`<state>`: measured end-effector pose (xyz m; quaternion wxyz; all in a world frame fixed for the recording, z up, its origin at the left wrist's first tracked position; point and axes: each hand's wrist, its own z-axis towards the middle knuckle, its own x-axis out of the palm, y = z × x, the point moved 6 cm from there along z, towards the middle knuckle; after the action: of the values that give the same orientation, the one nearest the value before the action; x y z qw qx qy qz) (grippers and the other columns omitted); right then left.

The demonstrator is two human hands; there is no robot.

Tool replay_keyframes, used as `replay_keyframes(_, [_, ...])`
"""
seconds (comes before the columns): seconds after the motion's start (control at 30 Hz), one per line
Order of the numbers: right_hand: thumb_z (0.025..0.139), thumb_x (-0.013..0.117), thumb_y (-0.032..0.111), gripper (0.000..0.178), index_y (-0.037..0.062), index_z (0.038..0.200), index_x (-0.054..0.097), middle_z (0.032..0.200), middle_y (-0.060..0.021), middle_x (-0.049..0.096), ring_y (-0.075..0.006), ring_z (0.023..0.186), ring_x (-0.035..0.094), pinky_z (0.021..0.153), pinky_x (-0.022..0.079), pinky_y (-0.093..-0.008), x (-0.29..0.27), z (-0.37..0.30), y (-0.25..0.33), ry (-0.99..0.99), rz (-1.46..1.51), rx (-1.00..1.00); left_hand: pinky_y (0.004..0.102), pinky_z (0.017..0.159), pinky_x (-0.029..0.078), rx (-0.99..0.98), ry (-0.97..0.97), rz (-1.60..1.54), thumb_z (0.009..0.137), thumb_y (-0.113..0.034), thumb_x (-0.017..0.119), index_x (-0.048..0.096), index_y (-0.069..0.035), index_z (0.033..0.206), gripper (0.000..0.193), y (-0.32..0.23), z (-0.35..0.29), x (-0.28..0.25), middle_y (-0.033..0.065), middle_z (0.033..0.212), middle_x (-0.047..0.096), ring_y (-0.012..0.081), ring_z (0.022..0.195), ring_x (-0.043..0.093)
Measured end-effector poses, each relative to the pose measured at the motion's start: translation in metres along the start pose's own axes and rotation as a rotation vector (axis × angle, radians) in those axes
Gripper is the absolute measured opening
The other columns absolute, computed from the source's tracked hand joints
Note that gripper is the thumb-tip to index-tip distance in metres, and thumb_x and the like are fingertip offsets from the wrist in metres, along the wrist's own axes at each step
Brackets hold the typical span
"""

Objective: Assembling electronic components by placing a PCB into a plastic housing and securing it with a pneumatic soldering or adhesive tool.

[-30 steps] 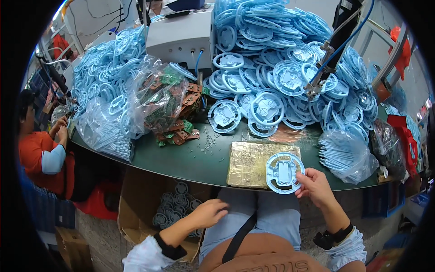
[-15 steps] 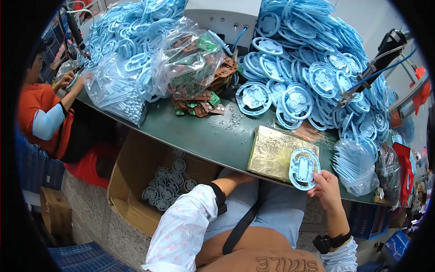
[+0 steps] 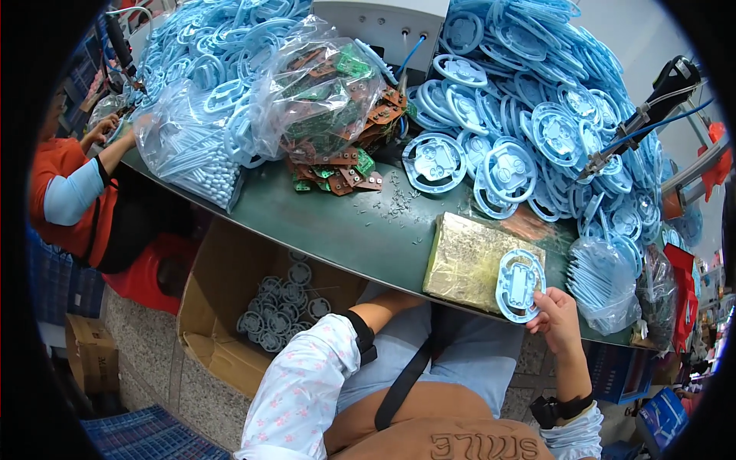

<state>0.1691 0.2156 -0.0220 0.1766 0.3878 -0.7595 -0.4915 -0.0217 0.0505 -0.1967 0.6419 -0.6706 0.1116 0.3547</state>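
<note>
At the near edge of the green desk (image 3: 360, 230), I see my right hand (image 3: 556, 318) with its fingers curled closed on the lower rim of a pale blue oval plastic frame (image 3: 520, 284), pinching it between thumb and fingertips. That frame lies flat, partly on a gold-coloured pad (image 3: 468, 261) and partly over the desk's front edge, with a lighter insert showing in its middle. My left hand is out of sight: the left forearm (image 3: 383, 310), in a flowered sleeve with a dark cuff, runs under the desk edge, so I cannot tell whether that hand is open or closed, or whether it holds anything.

Behind the pad rises a big heap of blue frames (image 3: 537, 115) of the same kind, filling the right and back of the desk. A clear bag of brown and green circuit boards (image 3: 322, 100) sits left of centre, with loose boards (image 3: 337, 172) spilled in front of it and small metal bits scattered near them. Further left is a clear bag of pale blue sticks (image 3: 192, 157), and another such bag (image 3: 606, 280) sits just right of my hand. A grey machine housing (image 3: 383, 23) stands at the back, and a hanging tool on a blue cable (image 3: 636, 123) dangles over the heap on the right.

Under the desk, an open cardboard box (image 3: 222, 307) holds grey round parts (image 3: 280, 307). At the left, another person in an orange top (image 3: 65, 199) works at the same desk, seated on a red stool (image 3: 149, 276).
</note>
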Motion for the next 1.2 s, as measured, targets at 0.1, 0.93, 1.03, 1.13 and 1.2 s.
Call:
replay_keyframes(0.1, [0.091,0.065,0.02,0.02,0.0017,0.09,0.059,0.073,-0.008,0.067,-0.0139,0.052,0.065,0.044,0.051,-0.0222,0.005,0.001,0.004,0.018,-0.007,0.006,0.0464,0.1,0.042,0.005,-0.005,-0.002,0.088,-0.017,0.048,0.062,-0.004,0.118,0.036,-0.012,-0.003,0.012,0.0232,0.124,0.059,0.039,0.116,0.055])
replay_keyframes(0.93, [0.092,0.054,0.029,0.031,0.0044,0.098,0.071,0.095,-0.0214,0.069,-0.0389,0.09,0.066,0.083,0.051,-0.0444,0.067,0.006,-0.129,0.543,-0.949,-0.225,0.0456,0.102,0.04,-0.232,0.162,0.031,0.095,-0.028,0.046,0.055,-0.006,0.127,0.04,-0.026,-0.033,0.002,0.0216,0.129,0.056,0.0398,0.12,0.051])
replay_keyframes(1.03, [0.089,0.055,0.025,0.026,0.0047,0.094,0.07,0.094,-0.0232,0.067,-0.0396,0.09,0.064,0.084,0.049,-0.046,0.076,0.041,-0.151,0.636,-1.177,-0.219,0.0453,0.102,0.039,-0.325,0.231,-0.006,0.097,-0.03,0.046,0.053,-0.005,0.129,0.041,-0.03,-0.041,-0.005,0.0233,0.129,0.055,0.041,0.121,0.05])
replay_keyframes(1.13, [0.086,0.055,0.023,0.023,0.0051,0.094,0.068,0.099,-0.0221,0.066,-0.0398,0.093,0.062,0.086,0.047,-0.0475,0.084,0.053,-0.147,0.611,-1.247,-0.27,0.0449,0.102,0.04,-0.353,0.236,-0.018,0.097,-0.031,0.046,0.054,-0.007,0.128,0.04,-0.033,-0.046,-0.008,0.022,0.13,0.055,0.0403,0.12,0.051])
replay_keyframes(1.2, [0.085,0.057,0.024,0.026,0.0057,0.1,0.067,0.106,-0.0208,0.065,-0.0396,0.1,0.06,0.09,0.046,-0.0479,0.089,0.062,-0.154,0.61,-1.349,-0.351,0.0446,0.102,0.04,-0.364,0.214,-0.021,0.097,-0.028,0.046,0.057,-0.009,0.127,0.037,-0.033,-0.048,-0.01,0.0203,0.13,0.056,0.0394,0.12,0.051])
